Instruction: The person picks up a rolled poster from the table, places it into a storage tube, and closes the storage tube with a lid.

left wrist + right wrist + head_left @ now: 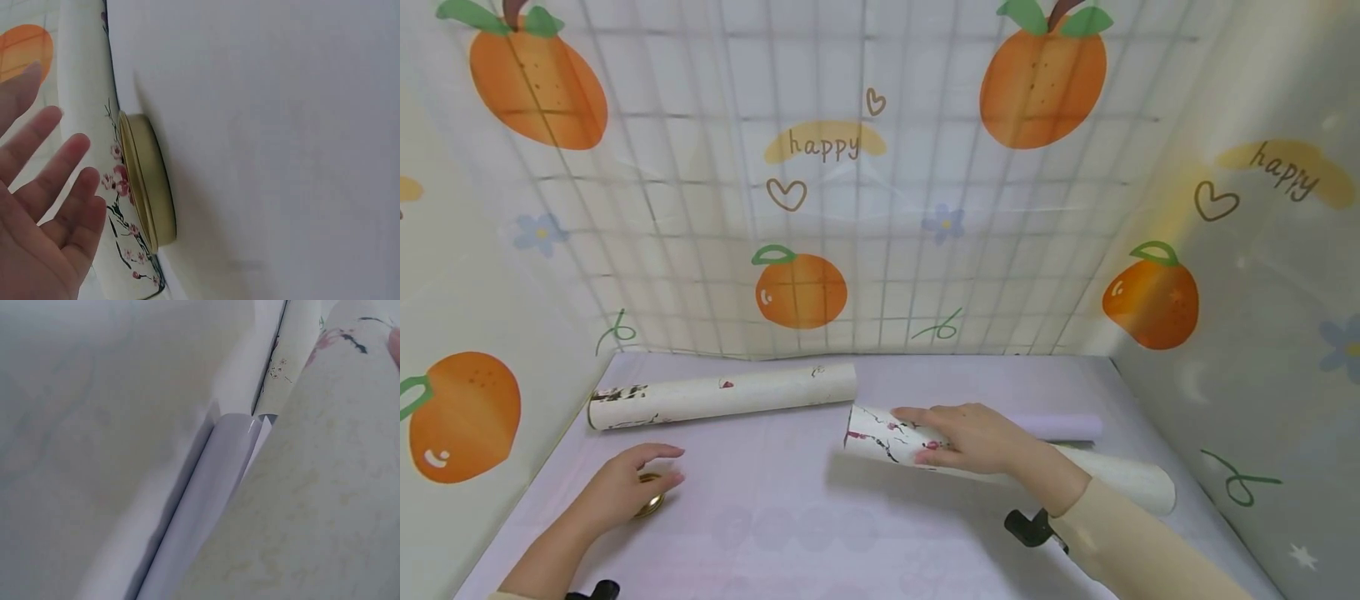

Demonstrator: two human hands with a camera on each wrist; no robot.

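My right hand (pixel 977 437) holds a white paper roll (pixel 880 433) printed with plum blossoms. Thumb and fingers lie on either side of it near its left end. A shadow falls on the table below that end, and the roll stretches away to the right under the forearm. My left hand (pixel 617 492) hovers with fingers spread over a shallow round gold tin (pixel 653 500), partly hidden by that hand in the head view. From the left wrist, the tin (pixel 147 181) shows apart from the fingertips.
A second blossom-printed roll (pixel 722 396) lies along the table's back left. Behind the held roll lies a thinner lavender roll (pixel 1063 427). Curtains with printed oranges (pixel 801 292) hang around the lavender table surface (pixel 760 517). Black wrist mounts (pixel 1028 527) sit near both wrists.
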